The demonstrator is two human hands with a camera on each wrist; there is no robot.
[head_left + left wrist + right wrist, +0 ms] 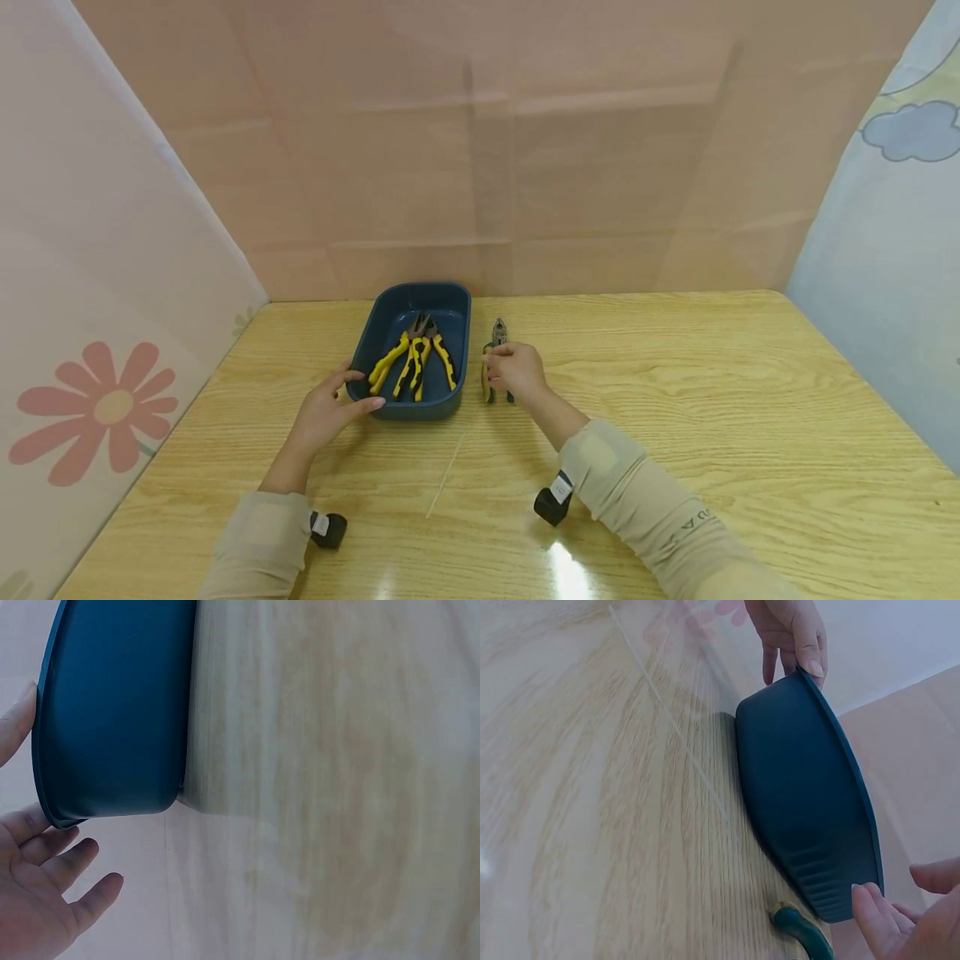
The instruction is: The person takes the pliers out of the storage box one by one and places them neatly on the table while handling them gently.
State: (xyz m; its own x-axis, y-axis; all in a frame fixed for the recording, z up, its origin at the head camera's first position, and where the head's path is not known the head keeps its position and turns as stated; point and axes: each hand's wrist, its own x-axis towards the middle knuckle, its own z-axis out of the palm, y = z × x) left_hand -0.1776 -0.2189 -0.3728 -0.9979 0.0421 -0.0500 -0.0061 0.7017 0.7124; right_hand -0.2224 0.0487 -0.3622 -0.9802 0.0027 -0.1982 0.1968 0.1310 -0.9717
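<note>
A dark blue tray (416, 412) stands on the table with yellow-and-black-handled pliers (420, 354) lying in it, jaws toward the back. My left hand (326, 412) holds the tray's near left corner, thumb on the near rim and fingers at the left side. The left wrist view shows these fingers (71, 862) by the rim. Right of the tray lies a pair of green-and-yellow-handled pliers (500, 332), jaws pointing away. Over its handles hovers my right hand (519, 371), with thumb and fingers apart in the right wrist view; a green handle (802, 930) shows below them.
A thin pale strip (446, 475) lies on the wood-patterned table (675, 400) in front of the tray. A pinkish-brown backdrop (525, 167) rises behind the table, close to the tray's far end. Printed sheets (112, 250) hang at both sides.
</note>
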